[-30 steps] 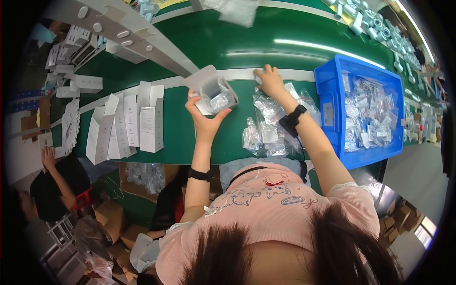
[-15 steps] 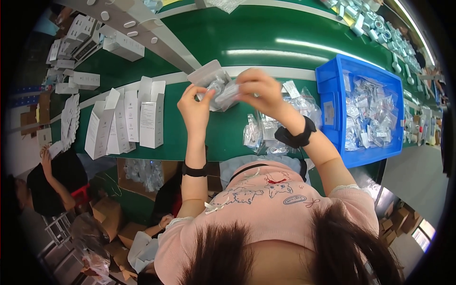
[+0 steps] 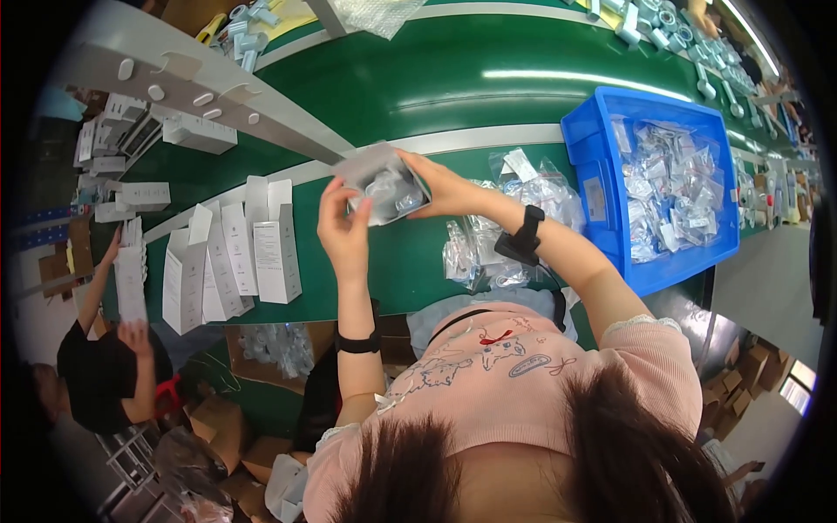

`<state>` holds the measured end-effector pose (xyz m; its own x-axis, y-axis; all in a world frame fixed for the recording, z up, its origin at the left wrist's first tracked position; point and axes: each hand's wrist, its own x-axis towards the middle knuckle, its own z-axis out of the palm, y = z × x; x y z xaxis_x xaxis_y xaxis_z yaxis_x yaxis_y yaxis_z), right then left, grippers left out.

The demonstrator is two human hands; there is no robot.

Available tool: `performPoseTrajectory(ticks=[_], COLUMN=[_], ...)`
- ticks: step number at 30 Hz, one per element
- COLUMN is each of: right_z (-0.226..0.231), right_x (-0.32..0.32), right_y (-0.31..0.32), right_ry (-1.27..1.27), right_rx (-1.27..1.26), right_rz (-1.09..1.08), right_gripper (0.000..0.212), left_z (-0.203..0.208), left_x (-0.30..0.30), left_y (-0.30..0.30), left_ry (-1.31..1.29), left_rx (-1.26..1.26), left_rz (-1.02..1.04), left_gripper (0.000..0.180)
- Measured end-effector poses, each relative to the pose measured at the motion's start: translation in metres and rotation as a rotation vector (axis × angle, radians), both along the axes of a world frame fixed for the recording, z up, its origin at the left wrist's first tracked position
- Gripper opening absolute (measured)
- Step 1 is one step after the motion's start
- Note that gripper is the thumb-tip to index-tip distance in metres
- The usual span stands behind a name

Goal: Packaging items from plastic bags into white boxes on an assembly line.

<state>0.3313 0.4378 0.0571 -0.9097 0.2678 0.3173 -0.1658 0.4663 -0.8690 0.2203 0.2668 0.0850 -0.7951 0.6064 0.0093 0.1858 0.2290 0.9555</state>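
Observation:
Between my hands is an open white box [image 3: 373, 159], its open end tilted toward me. A clear plastic-wrapped item [image 3: 388, 192] shows inside; its exact kind I cannot make out. My right hand [image 3: 440, 187] is closed round the right side of the box. At the left side, my left hand [image 3: 343, 222] has bent fingers and thumb on the edge of the box. Several clear plastic bags of parts [image 3: 488, 240] lie on the green table beneath my right forearm.
Several open white boxes [image 3: 231, 257] stand in a row at left. A blue bin [image 3: 595, 200] of bagged parts is at right. A metal post [image 3: 209, 87] slants down near the box. Another person [image 3: 113, 375] handles white boxes at far left.
My right hand has left the plastic-wrapped item and now grips the box's right side. The item sits deeper in the box. The view has shifted a little.

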Motion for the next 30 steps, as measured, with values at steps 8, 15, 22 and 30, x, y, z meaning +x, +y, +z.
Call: performPoseTrajectory(ticks=[8, 15, 22, 30], right_z=[-0.003, -0.037, -0.05, 0.029], right_x=[-0.025, -0.053, -0.038, 0.097], right_y=[0.109, 0.155, 0.149, 0.049], right_ry=[0.116, 0.027, -0.203, -0.473], right_rx=[-0.332, -0.173, 0.153, 0.383], right_rz=[-0.352, -0.474, -0.48, -0.461], right_gripper=[0.096, 0.097, 0.096, 0.061], left_z=[-0.054, -0.091, -0.042, -0.088], left_x=[-0.071, -0.064, 0.049, -0.024], left_y=[-0.095, -0.098, -0.03, -0.069], left_ry=[0.825, 0.792, 0.593, 0.33], left_rx=[-0.972, -1.013, -1.028, -0.448], left_rz=[0.059, 0.069, -0.148, 0.053], left_gripper=[0.079, 0.078, 0.078, 0.079])
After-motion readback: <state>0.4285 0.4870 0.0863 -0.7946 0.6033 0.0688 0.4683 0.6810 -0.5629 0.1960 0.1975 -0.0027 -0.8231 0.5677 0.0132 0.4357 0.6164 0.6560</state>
